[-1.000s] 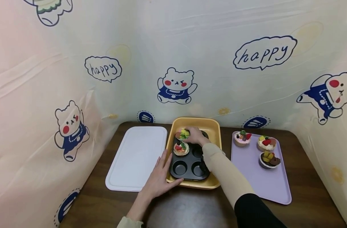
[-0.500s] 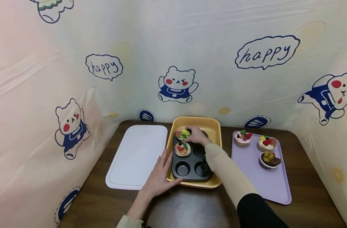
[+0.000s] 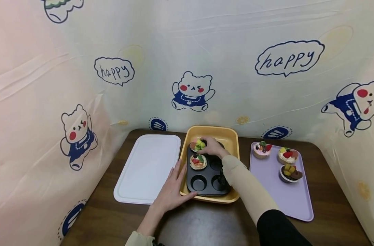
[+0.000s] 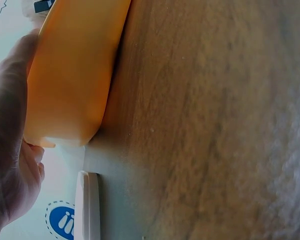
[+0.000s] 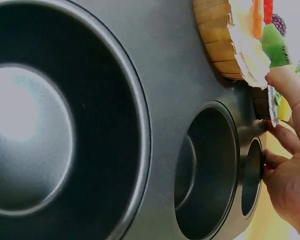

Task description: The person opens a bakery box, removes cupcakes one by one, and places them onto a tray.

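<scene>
The black muffin tin (image 3: 207, 173) had slid slightly rightward inside the yellow tray (image 3: 228, 133), carrying its two filled cups along, while the purple tray (image 3: 273, 189) kept its place. The right hand (image 3: 213, 148) was bent over the tin's far end, its thumb and fingers curled about the right side of the fruit-topped cupcake (image 3: 198, 145), which sat in the far left cup; how firmly they pinched could not be told. Just nearer, the cream tart (image 3: 198, 162) sat in the middle left cup, and the nearest left cup (image 3: 198, 183) showed its bare bottom. The left hand (image 3: 171, 192) lay at the tray's near left corner, fingers spread and straight along the left side, thumb at the front rim. A white board (image 3: 145, 171) lay to the left on the dark wooden table (image 3: 104, 215). The purple tray, to the right, bore a pink-topped cupcake (image 3: 262, 150), a strawberry-topped cupcake (image 3: 287, 155) and a chocolate-coloured cupcake (image 3: 290, 173). On the printed cloth (image 3: 230, 75) behind, "happy" was handwritten in both the smaller speech bubble (image 3: 114, 70) and the larger speech bubble (image 3: 289, 58). White strokes on the blue oval badge (image 3: 158, 124) could not be read as letters; cartoon bears, among them the middle bear (image 3: 193, 91), filled the space between.
</scene>
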Action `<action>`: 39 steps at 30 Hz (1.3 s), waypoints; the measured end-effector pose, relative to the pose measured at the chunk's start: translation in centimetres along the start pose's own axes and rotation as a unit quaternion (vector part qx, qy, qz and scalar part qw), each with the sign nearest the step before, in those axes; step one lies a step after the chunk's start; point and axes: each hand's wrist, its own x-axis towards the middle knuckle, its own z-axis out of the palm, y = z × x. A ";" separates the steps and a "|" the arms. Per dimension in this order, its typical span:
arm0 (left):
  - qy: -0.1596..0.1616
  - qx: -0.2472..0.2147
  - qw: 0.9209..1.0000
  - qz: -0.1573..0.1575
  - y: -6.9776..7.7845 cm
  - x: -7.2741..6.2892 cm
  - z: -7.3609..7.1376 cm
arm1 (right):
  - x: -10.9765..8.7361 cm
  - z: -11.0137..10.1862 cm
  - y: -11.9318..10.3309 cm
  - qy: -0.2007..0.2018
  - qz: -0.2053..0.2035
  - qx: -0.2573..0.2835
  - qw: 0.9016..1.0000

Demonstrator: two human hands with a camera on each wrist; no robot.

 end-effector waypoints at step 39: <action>-0.010 0.011 1.000 -0.019 0.3 -0.1 -0.1 | -2.9 -4.0 0.5 0.106 -0.023 0.089 0.990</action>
